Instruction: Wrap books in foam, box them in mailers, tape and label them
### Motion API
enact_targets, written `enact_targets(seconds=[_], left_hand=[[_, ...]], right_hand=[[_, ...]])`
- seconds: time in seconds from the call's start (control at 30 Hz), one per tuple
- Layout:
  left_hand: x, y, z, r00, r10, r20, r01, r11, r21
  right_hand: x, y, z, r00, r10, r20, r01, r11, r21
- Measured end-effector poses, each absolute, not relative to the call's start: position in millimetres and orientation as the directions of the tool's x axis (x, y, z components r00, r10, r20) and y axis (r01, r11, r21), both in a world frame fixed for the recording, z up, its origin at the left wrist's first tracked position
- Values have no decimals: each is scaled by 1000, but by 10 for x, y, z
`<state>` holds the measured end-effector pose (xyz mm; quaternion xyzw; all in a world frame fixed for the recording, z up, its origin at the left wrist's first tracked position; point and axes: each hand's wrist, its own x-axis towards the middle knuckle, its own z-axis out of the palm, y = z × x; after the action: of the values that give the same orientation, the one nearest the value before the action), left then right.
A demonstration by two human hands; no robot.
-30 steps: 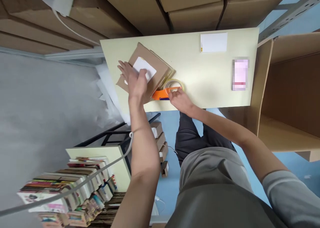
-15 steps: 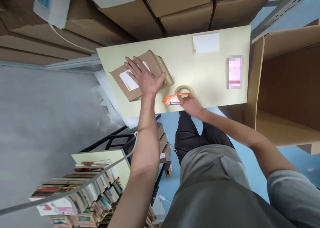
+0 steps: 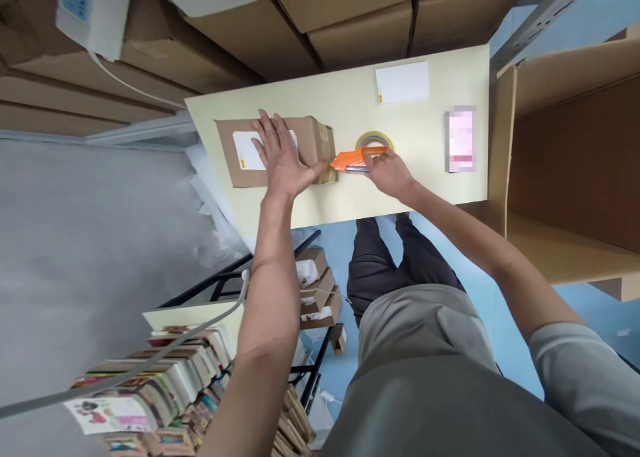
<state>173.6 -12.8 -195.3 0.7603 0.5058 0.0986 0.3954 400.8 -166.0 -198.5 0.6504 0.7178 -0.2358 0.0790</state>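
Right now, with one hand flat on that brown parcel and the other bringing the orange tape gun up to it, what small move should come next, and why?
Probably draw the tape dispenser leftward across the top of the cardboard parcel. Its nose already meets the parcel's right end, the right hand grips it, and the left hand presses flat on the parcel, steadying it on the table.

Blurred pink item [image 3: 461, 141] on table [image 3: 415, 190]
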Motion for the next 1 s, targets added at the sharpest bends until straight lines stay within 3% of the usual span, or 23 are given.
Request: enact_targets(seconds=[0.2, 0.4, 0.6, 0.77, 1.0], left_hand=[[1699, -235, -1889, 528, 793, -304, 681, -181, 710], [1990, -620, -1981, 390, 906, -166, 647, -141, 749], [2029, -758, -1980, 393, 902, -178, 633, -125, 764], [1953, -855, -1916, 448, 874, -187, 640, -168, 750], [1963, -934, -1876, 455, 873, -174, 638, -183, 748]], right_hand=[[3667, -1615, -1859, -272, 839, -471, 953, 166, -255], [3383, -1629, -1765, -288, 829, -479, 953, 198, -229], [3713, -1835, -1831, -370, 807, -460, 927, 287, -243], [4407, -1801, -2009, -183, 874, -450, 983, 160, -89], [4495, -1730, -2046, -151, 909, -388, 978, 78, -196]])
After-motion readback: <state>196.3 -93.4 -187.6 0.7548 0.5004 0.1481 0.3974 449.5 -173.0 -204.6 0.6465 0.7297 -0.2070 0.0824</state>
